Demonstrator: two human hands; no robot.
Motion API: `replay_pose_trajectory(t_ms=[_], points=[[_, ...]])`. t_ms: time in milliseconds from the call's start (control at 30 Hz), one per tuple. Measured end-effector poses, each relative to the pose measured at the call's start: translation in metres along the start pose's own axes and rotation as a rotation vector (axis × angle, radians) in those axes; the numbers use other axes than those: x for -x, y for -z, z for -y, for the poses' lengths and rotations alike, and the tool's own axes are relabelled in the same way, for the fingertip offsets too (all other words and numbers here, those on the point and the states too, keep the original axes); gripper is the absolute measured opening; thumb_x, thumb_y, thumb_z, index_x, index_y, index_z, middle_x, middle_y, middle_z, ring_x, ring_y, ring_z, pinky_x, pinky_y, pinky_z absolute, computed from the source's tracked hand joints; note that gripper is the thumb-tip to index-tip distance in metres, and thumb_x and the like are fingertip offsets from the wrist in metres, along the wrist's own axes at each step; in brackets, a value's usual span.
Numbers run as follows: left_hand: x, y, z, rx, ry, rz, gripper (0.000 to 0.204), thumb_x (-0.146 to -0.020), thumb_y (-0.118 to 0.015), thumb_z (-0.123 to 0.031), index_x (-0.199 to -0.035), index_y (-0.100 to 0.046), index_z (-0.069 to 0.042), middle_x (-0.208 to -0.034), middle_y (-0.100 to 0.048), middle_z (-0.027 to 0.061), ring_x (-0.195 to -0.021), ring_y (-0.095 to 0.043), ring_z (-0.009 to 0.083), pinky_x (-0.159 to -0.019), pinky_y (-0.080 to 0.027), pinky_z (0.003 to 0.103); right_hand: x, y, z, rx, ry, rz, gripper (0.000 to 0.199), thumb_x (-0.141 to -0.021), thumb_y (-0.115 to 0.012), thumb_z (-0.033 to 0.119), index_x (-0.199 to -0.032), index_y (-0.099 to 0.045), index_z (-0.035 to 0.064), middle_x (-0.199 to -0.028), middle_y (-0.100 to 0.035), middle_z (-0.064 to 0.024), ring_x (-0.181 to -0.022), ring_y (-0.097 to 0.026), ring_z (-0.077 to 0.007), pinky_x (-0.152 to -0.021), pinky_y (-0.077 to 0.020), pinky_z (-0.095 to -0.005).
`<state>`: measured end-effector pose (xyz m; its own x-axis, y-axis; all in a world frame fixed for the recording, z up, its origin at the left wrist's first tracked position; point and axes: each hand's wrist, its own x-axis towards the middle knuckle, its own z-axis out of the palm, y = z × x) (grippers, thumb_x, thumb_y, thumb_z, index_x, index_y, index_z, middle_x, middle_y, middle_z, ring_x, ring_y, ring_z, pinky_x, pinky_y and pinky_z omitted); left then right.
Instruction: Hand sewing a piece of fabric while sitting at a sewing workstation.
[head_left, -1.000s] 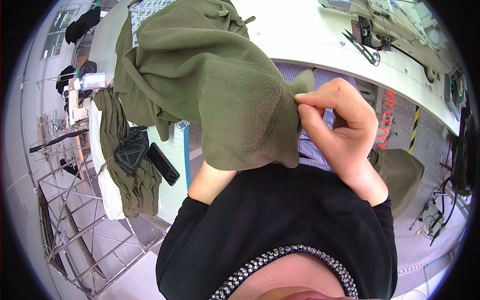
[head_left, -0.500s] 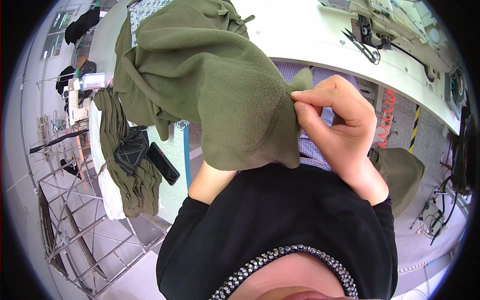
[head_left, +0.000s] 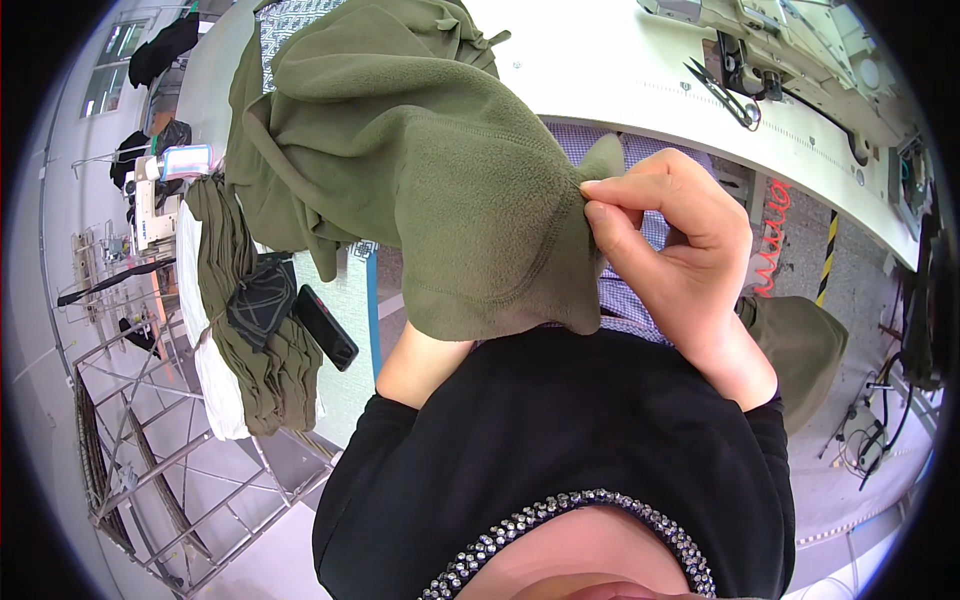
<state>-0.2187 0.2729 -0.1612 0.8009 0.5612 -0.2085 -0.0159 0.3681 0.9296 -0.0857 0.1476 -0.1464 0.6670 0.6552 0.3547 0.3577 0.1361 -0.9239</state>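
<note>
An olive-green fleece garment [head_left: 480, 210] drapes from the far left of the white table toward my body, with a stitched curved seam showing on its near part. My right hand [head_left: 680, 235] pinches the right edge of this part between thumb and forefinger, right at the seam. Under the cloth my left hand is hidden; only the left forearm [head_left: 428, 365] shows below the garment's near edge. What its fingers do I cannot see. The near part of the cloth stands raised and rounded over the spot where that hand lies.
At the upper right stands a sewing machine [head_left: 800, 50] with black thread snips [head_left: 722, 95] beside it on the white table [head_left: 590, 70]. To the left lie folded olive pieces [head_left: 270, 385], a black phone [head_left: 327, 328] and a dark pouch-like item [head_left: 263, 302]. A red coiled hose [head_left: 772, 240] hangs at right.
</note>
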Motion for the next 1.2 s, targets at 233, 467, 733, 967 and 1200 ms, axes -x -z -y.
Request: replay_pose_trajectory(t_ms=[233,467,733,967,1200], points=[[0.004,-0.001,-0.003,-0.539,0.006,0.024,0.053,-0.099,-0.048,-0.026,-0.144,-0.029,-0.006,-0.14,-0.043,0.013,-0.129,-0.043,0.0246,-0.106,-0.039,0.038,-0.002,-0.005,0.002,-0.203,-0.149,-0.01,0.021,-0.074,-0.069,-0.009,-0.094,-0.068,-0.0015,-0.074,-0.058,-0.0031,-0.069,-0.052,-0.0097,-0.063,-0.0424,-0.0223],[-0.009,-0.004,-0.006,-0.013,0.014,-0.099,0.054,-0.094,-0.056,-0.026,-0.141,-0.036,-0.006,-0.137,-0.046,0.0103,-0.128,-0.043,0.0243,-0.107,-0.036,0.039,-0.016,-0.002,-0.007,0.1,-0.071,0.149,0.02,-0.075,-0.07,-0.001,-0.093,-0.064,0.003,-0.073,-0.058,-0.004,-0.064,-0.054,-0.012,-0.059,-0.0436,-0.026],[-0.009,0.009,-0.003,-0.235,-0.037,0.063,0.049,-0.098,-0.048,-0.027,-0.14,-0.037,-0.005,-0.137,-0.046,0.0113,-0.126,-0.046,0.0239,-0.104,-0.039,0.038,-0.024,-0.004,-0.005,0.216,-0.052,0.276,0.011,-0.077,-0.066,-0.001,-0.085,-0.059,0.0033,-0.082,-0.057,-0.0006,-0.068,-0.05,-0.007,-0.057,-0.0381,-0.0247],[-0.011,0.015,0.01,0.141,-0.005,-0.03,0.046,-0.099,-0.045,-0.029,-0.138,-0.04,-0.003,-0.134,-0.049,0.0128,-0.12,-0.05,0.0227,-0.1,-0.043,0.037,-0.043,0.007,-0.004,-0.614,-0.353,0.203,0.009,-0.082,-0.066,0.002,-0.087,-0.058,0.0044,-0.086,-0.06,-0.0019,-0.066,-0.052,-0.0043,-0.055,-0.0402,-0.0185],[-0.009,0.008,0.003,0.323,-0.01,-0.044,0.048,-0.098,-0.048,-0.03,-0.137,-0.041,-0.003,-0.133,-0.05,0.0132,-0.119,-0.052,0.0224,-0.099,-0.045,0.037,-0.046,0.002,-0.007,-0.599,-0.44,0.255,0.01,-0.084,-0.068,0.006,-0.089,-0.059,0.0048,-0.083,-0.062,-0.0014,-0.057,-0.053,-0.0026,-0.05,-0.0391,-0.0136]])
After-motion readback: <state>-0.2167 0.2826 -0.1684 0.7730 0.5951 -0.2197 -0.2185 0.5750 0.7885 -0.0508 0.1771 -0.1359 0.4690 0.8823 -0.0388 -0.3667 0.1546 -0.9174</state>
